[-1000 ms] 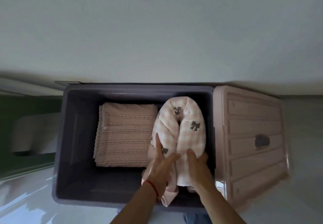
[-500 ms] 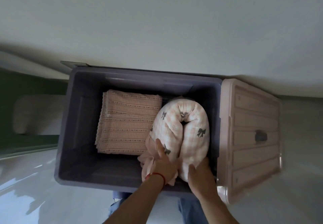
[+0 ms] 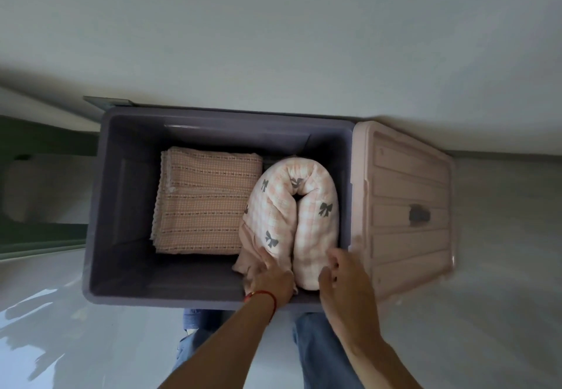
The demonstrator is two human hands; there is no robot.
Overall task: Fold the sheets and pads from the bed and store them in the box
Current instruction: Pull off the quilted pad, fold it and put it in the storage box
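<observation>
Illumination is dim and flat with a cool grey cast; soft reflections on the glossy floor (image 3: 45,312) at lower left show light arriving from that side, and no harsh glare is present. The box (image 3: 127,296) interior is in deep shadow along its walls, and a soft shadow band runs along the base of the wall (image 3: 273,24) behind it. Wide-angle distortion bows straight edges toward the frame borders, and the lid (image 3: 407,206) edge and the right hand (image 3: 346,282) show slight motion blur.
</observation>
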